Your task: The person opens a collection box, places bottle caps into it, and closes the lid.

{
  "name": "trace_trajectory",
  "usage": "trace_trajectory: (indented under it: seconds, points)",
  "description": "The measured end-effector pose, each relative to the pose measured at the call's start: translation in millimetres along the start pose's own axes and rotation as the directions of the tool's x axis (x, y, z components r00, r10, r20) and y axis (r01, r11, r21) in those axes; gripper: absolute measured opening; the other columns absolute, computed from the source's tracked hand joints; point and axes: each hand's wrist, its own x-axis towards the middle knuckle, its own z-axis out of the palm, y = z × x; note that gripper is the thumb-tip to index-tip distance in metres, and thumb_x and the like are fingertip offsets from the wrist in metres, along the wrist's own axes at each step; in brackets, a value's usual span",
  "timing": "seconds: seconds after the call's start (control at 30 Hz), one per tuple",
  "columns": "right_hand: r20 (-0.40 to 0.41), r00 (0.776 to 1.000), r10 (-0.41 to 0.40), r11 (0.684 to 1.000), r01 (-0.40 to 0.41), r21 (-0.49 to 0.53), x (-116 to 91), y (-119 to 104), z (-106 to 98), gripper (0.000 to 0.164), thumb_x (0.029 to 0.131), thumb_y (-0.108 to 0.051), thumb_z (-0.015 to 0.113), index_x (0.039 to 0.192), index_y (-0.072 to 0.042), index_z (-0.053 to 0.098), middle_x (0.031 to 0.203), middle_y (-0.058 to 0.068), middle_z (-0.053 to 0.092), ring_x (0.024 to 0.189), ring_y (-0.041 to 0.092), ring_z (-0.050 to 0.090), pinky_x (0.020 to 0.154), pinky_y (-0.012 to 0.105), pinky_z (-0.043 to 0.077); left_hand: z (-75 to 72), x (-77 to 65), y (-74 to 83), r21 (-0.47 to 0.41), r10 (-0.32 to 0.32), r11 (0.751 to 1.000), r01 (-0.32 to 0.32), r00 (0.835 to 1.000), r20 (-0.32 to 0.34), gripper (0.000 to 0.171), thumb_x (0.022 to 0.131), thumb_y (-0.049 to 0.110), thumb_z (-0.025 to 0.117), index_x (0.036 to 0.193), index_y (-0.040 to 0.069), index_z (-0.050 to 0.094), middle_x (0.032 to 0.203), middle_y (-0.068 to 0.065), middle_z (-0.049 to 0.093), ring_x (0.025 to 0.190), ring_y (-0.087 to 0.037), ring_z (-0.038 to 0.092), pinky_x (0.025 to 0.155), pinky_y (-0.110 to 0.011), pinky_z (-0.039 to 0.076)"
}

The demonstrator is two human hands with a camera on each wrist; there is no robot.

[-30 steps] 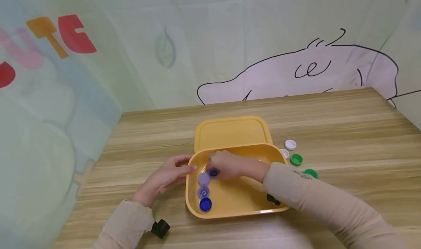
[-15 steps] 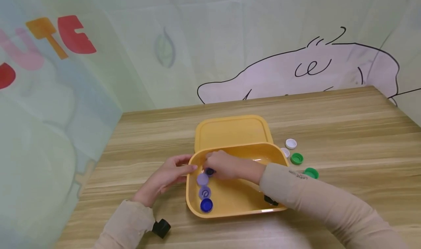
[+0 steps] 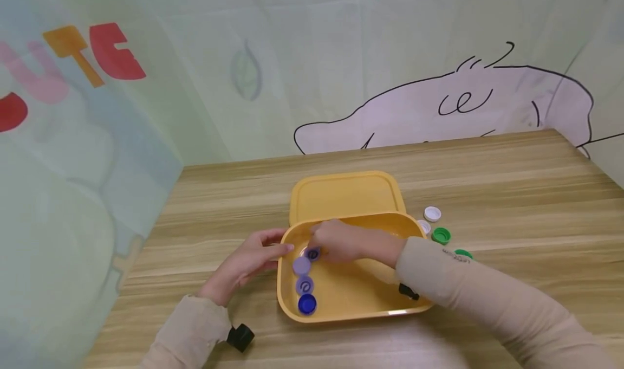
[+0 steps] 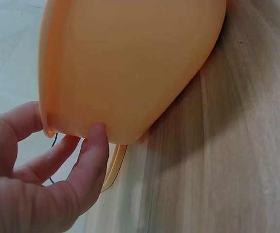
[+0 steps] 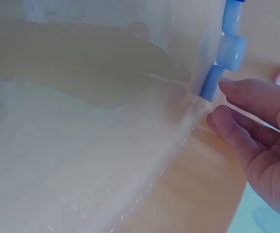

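My left hand (image 3: pixel 253 258) grips the left rim of a yellow plastic box (image 3: pixel 361 319), thumb over the edge and fingers against the outer wall (image 4: pixel 130 63). Inside the box, bottle caps form a line along the left side: a dark blue cap (image 3: pixel 307 304), a pale purple cap with a swirl mark (image 3: pixel 305 286), a plain pale purple cap (image 3: pixel 301 266) and a darker marked cap (image 3: pixel 313 254). My right hand (image 3: pixel 336 241) is in the box beside that last cap. In the right wrist view its thumb is at the cap (image 5: pixel 212 83), while the fingertips stand apart from it.
A yellow lid (image 3: pixel 346 198) lies behind the box. To the right are white caps (image 3: pixel 432 213) and green caps (image 3: pixel 441 235), one partly covered by my right sleeve. A printed cloth (image 3: pixel 263 76) hangs behind the wooden table (image 3: pixel 234 190).
The darker marked cap shifted left toward the box wall, in line with the others. My right hand followed it, then drew slightly right, away from it. The left hand kept its hold.
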Motion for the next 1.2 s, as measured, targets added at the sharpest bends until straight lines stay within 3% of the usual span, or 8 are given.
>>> trace_trajectory:
  seconds: [0.17,0.4,0.7,1.2]
  points:
    - [0.062,0.998,0.009,1.000,-0.010,0.023,-3,2,-6,0.022,0.075,0.002,0.068,0.094,-0.008,0.072,0.085,0.002,0.064,0.077,0.012,0.054,0.067,0.022,0.045,-0.5,0.6,0.3,0.002,0.006,1.000,-0.006,1.000,0.004,0.053,0.090,0.008,0.058,0.135,-0.010,0.037,0.125,-0.023,0.048,0.100,-0.019,0.056,0.084,-0.035,0.052]
    - [0.135,0.990,0.031,0.993,-0.046,0.106,-8,1,-20,0.023,0.076,-0.002,0.069,0.098,-0.006,0.072,0.098,0.003,0.068,0.093,0.017,0.061,0.083,0.026,0.049,-0.3,1.1,-0.8,0.006,-0.013,1.000,0.013,1.000,-0.018,0.053,0.089,0.008,0.059,0.135,-0.009,0.039,0.124,-0.021,0.049,0.098,-0.018,0.057,0.083,-0.035,0.053]
    - [0.159,0.987,0.000,0.987,-0.025,0.159,-18,8,-38,0.022,0.077,-0.004,0.070,0.099,-0.005,0.071,0.093,0.006,0.066,0.082,0.017,0.056,0.073,0.021,0.046,-0.3,0.7,-0.8,0.008,-0.012,1.000,0.012,1.000,-0.016,0.053,0.089,0.008,0.059,0.135,-0.009,0.039,0.124,-0.021,0.049,0.098,-0.018,0.058,0.083,-0.034,0.053]
    - [0.128,0.989,0.068,0.989,-0.084,0.123,-44,23,-66,0.023,0.078,-0.006,0.072,0.100,-0.003,0.069,0.085,0.004,0.062,0.077,0.016,0.054,0.071,0.025,0.047,0.4,-1.2,1.6,-0.001,0.000,1.000,0.000,1.000,-0.011,0.053,0.089,0.007,0.058,0.135,-0.010,0.037,0.124,-0.022,0.048,0.097,-0.018,0.058,0.083,-0.033,0.053]
